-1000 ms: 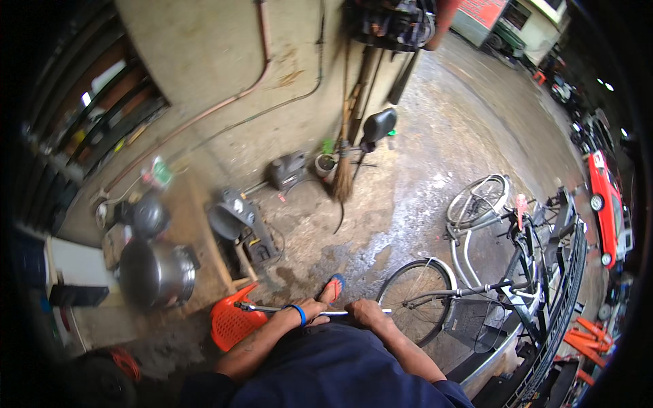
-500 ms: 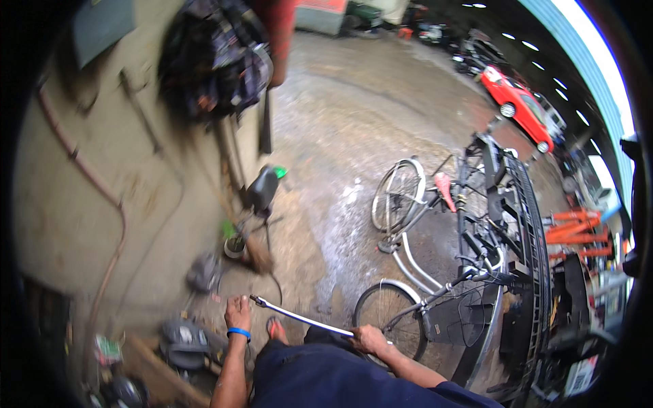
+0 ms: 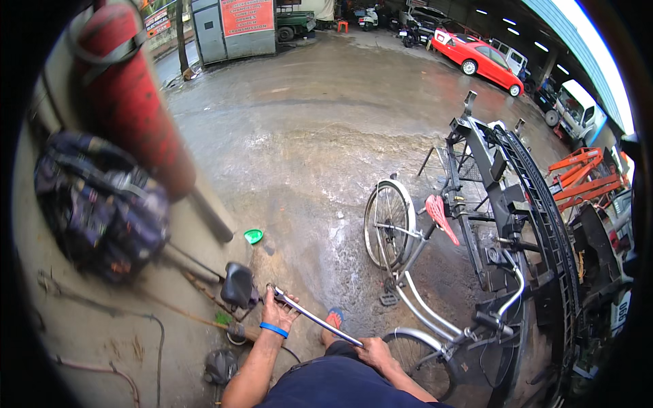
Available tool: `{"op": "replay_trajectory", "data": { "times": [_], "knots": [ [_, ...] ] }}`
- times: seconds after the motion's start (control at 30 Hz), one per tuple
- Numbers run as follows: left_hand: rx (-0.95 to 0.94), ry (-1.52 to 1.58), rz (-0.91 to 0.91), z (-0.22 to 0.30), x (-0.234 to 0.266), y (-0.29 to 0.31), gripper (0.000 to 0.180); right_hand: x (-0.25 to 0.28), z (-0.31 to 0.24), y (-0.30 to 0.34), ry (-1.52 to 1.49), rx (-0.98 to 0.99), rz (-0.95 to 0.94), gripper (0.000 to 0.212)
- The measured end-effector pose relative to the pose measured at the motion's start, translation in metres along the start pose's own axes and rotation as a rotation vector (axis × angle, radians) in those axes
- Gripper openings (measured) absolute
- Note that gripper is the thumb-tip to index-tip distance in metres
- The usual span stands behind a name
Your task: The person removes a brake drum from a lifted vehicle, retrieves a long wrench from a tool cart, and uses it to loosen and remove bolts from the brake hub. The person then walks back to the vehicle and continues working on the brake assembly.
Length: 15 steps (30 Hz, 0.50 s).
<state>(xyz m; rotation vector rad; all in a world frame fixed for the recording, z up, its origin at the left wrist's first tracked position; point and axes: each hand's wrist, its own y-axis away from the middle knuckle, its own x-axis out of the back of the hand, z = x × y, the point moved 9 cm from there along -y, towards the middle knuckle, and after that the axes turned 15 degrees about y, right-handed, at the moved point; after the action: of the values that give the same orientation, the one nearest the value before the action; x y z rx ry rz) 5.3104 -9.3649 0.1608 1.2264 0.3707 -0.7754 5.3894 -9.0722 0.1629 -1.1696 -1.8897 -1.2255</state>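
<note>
My right hand (image 3: 375,355), in front of my waist, is closed around the near end of a long silver breaker bar (image 3: 318,321). The bar slants up and left to a darker head by my left hand (image 3: 276,314). That hand, with a blue wristband (image 3: 274,330) below it, is palm up with its fingers stretched out. The bar's head end lies across it by the thumb, and the fingers do not wrap round it. To the right stands a bicycle (image 3: 423,309) with a pink saddle (image 3: 442,216), its front wheel close to my right hand.
A black vehicle frame (image 3: 500,183) stands beyond the bicycle. Along the left wall are a red gas cylinder (image 3: 132,102), a hanging dark bag (image 3: 102,211) and a black container (image 3: 238,285). A green dish (image 3: 253,236) lies on wet concrete. A red car (image 3: 479,58) is parked far off.
The view has swung left and up, bringing the whole red cylinder into sight. My left hand, apart from the bar before, now has the bar's head end against its palm. My right hand keeps its hold.
</note>
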Motion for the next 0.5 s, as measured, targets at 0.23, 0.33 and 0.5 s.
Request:
{"op": "replay_trajectory", "data": {
  "times": [0.23, 0.33, 0.5],
  "knots": [
    [0.079, 0.238, -0.057, -0.001, -0.159, -0.108, 0.060, 0.115, 0.011, -0.154, 0.158, -0.005, 0.045, 0.024],
    [0.144, 0.315, -0.162, 0.009, -0.224, -0.154, 0.056, 0.143, 0.014, -0.221, 0.165, -0.024, 0.064, 0.023],
    [0.291, 0.263, -0.256, 0.020, -0.330, -0.257, 0.047, 0.191, 0.019, -0.345, 0.180, -0.054, 0.180, 0.019]
  ]
}}
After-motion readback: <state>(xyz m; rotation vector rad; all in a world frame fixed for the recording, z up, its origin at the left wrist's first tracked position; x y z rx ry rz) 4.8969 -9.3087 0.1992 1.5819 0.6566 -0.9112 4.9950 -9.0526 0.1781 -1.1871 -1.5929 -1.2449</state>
